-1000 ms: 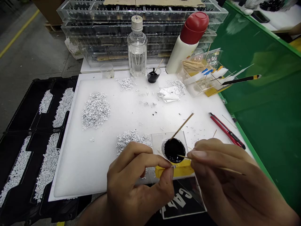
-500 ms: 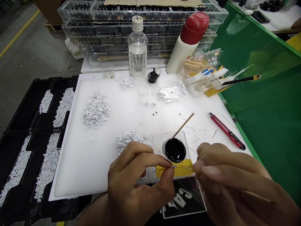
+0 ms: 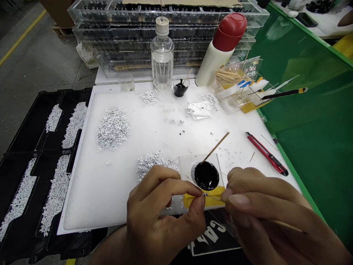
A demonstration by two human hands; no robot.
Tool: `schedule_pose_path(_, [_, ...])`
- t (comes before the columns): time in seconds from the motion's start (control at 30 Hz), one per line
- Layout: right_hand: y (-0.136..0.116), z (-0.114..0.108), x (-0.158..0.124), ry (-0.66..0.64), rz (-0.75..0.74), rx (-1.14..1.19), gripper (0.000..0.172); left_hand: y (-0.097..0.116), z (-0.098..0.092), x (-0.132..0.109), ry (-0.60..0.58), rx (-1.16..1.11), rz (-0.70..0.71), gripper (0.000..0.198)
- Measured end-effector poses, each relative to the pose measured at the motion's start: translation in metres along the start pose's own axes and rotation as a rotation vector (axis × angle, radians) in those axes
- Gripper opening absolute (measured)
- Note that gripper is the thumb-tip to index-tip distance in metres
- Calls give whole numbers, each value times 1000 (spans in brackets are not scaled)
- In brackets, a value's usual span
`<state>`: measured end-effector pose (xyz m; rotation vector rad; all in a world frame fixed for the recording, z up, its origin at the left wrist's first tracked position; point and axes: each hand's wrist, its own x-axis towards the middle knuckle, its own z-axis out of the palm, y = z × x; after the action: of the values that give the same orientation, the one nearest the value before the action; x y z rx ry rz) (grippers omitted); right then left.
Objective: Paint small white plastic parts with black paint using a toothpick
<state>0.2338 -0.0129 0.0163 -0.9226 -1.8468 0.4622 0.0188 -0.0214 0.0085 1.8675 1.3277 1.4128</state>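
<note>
My left hand [image 3: 165, 209] pinches a tiny white piece [image 3: 205, 194] between thumb and forefinger. In my right hand [image 3: 270, 209] is a thin wooden toothpick [image 3: 216, 199]; its tip meets the small piece or lies very close to it, and I cannot tell which. Just beyond the fingertips stands a small cup of glossy black paint [image 3: 206, 176], with a wooden stick [image 3: 216, 147] leaning in it. The cup rests on a clear plate [image 3: 185, 162], in front of which lies a yellow strip [image 3: 189, 201]. A heap of small white pieces [image 3: 154, 162] lies behind my left hand.
On the white board [image 3: 91, 198] are more heaps of white pieces [image 3: 113, 129], a crumpled tissue [image 3: 198, 110] and a red utility knife [image 3: 266, 154]. Behind stand a clear bottle [image 3: 162, 62], a second black cup [image 3: 179, 90], a thermos [image 3: 215, 60] and a toothpick box [image 3: 228, 77]. Black trays [image 3: 24, 136] lie left.
My right hand has shifted slightly left, bringing the toothpick tip closer to the piece in my left fingers. The left hand keeps its pinch. The whole view has shifted a little.
</note>
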Motion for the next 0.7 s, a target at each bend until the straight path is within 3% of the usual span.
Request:
schedule_pose_path(0.23, [-8,0,17,62,-32,122,51,0,-1,0,-1,5,5,22])
schedule_pose_path(0.47, [-4,5,-5,-29,-18,-35,29,0,0,-1,33,-15,-10,22])
schedule_pose_path(0.63, [-6,8,-11,155,27,-82,17,-2,0,-1,15,-6,-3,21])
schedule_pose_path(0.7, [-5,4,-9,84,22,-103,21,-2,0,-2,5,3,0,21])
